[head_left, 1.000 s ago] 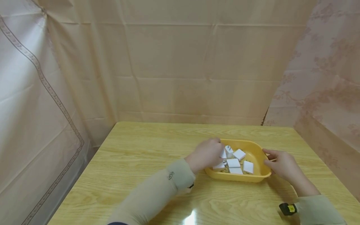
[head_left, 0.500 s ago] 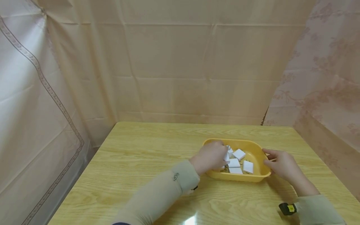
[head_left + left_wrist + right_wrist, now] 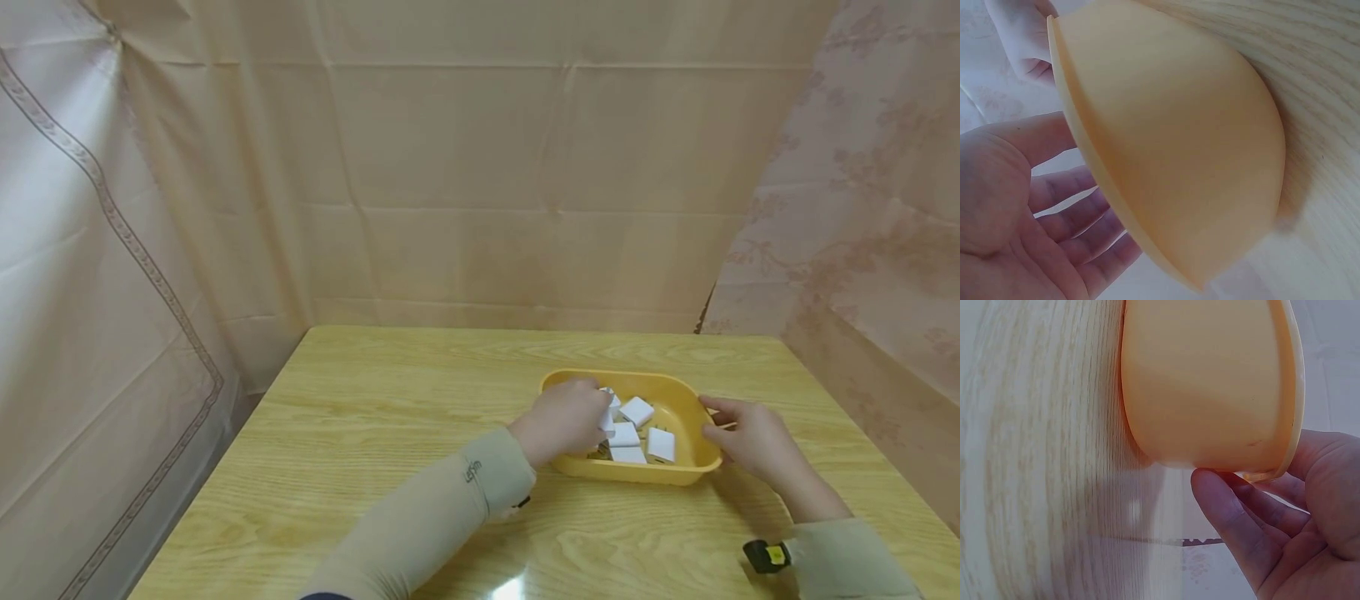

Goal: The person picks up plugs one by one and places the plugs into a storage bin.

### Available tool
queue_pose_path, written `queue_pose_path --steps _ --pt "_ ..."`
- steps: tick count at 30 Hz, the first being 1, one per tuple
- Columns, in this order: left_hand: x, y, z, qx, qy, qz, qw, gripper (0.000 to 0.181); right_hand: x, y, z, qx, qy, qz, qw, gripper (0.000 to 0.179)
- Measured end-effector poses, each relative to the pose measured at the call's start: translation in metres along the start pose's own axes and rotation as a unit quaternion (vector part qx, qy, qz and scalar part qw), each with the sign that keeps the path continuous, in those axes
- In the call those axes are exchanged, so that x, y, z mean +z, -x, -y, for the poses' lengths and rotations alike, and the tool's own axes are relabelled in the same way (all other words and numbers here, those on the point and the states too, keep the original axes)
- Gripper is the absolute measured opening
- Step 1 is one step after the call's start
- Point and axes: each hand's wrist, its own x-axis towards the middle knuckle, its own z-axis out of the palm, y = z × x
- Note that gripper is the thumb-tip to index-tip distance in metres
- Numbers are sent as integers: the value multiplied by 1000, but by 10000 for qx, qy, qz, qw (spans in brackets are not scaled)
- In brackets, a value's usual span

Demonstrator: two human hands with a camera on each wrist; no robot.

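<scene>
In the head view a yellow plastic basket [image 3: 637,472] stands on the table, with several white charger plugs [image 3: 661,445] lying in it, some with metal prongs showing. My left hand [image 3: 566,418] reaches over its left end, fingers curled down at a white charger plug [image 3: 607,422] that it appears to grip; the fingertips are hidden. In the left wrist view the basket wall [image 3: 1179,137] covers the ends of those fingers. My right hand [image 3: 757,440] holds the basket's right end by the rim. From the right wrist, its thumb [image 3: 1219,497] presses the outer wall.
The wood-grain table [image 3: 390,400] extends to the left of the basket and in front of it. Beige cloth [image 3: 480,183] hangs behind the table, with more cloth on both sides. A black strap device [image 3: 767,556] sits at the right wrist.
My left hand has shifted slightly to the right inside the basket, along with the white charger plug at its fingers. The right hand and the basket stay in place.
</scene>
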Motion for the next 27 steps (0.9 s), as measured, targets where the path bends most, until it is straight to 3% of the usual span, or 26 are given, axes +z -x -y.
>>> queue_pose_path --steps 11,19,27 --pt "-4 3 -2 -8 25 40 10000 27 1 0 0 -46 14 -16 10000 55" --pt "-4 6 -1 -17 79 -18 10000 31 1 1 -1 -63 41 -30 10000 55" --pt "-11 14 10 -35 72 -351 9994 22 -2 2 -1 -121 49 47 9999 56"
